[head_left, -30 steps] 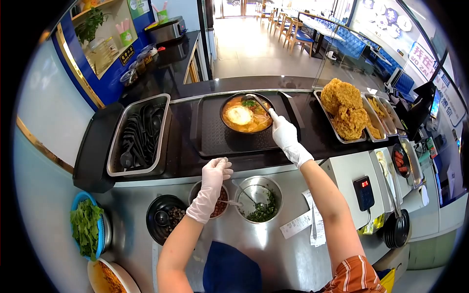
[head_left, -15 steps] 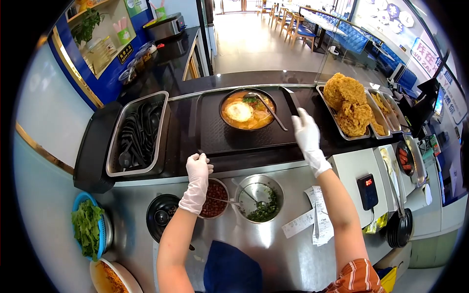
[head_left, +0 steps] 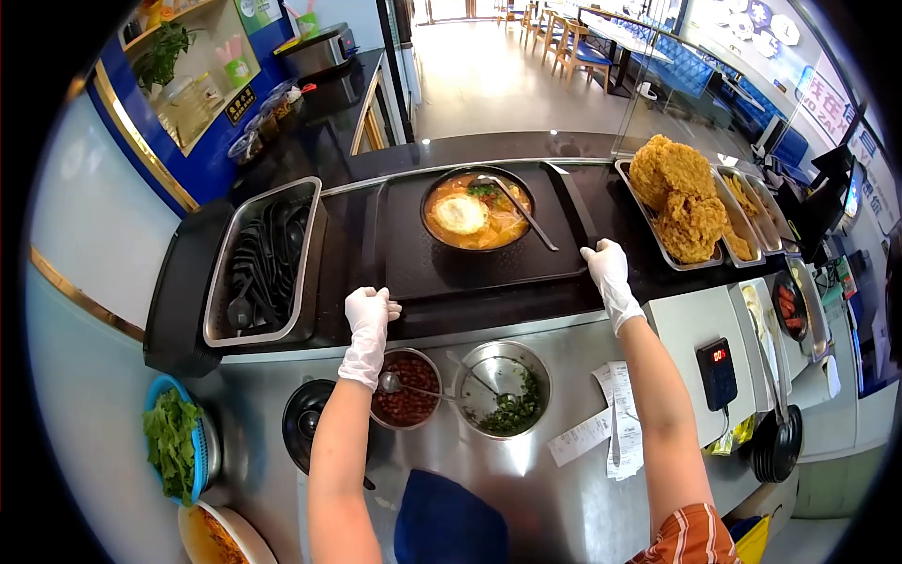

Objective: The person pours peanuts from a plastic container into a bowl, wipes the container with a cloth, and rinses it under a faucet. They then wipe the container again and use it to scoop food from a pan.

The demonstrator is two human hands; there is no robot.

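Observation:
A black serving tray (head_left: pixel 423 273) lies on the dark counter ledge in front of me. On it stands a black bowl (head_left: pixel 434 235) of orange soup, topped with a fried egg (head_left: pixel 461 214) and chopped greens. A metal spoon (head_left: pixel 526 218) leans in the bowl, its handle over the right rim. My left hand (head_left: pixel 368 315), in a white glove, is closed at the tray's front left corner, with the fingertips partly hidden. My right hand (head_left: pixel 611 274), gloved too, is closed on the front right corner of the tray.
Left of the tray, a metal bin (head_left: pixel 214 310) holds black spoons; right, a metal pan (head_left: pixel 648 218) holds fried cutlets. Below are a bowl of red beans (head_left: pixel 406 404), a pot of chopped greens (head_left: pixel 467 414), receipts (head_left: pixel 625 423) and a digital timer (head_left: pixel 717 374).
My right hand has come down along the tray's right side and closed at its front corner. My left hand has shifted slightly left and stays at the front left corner.

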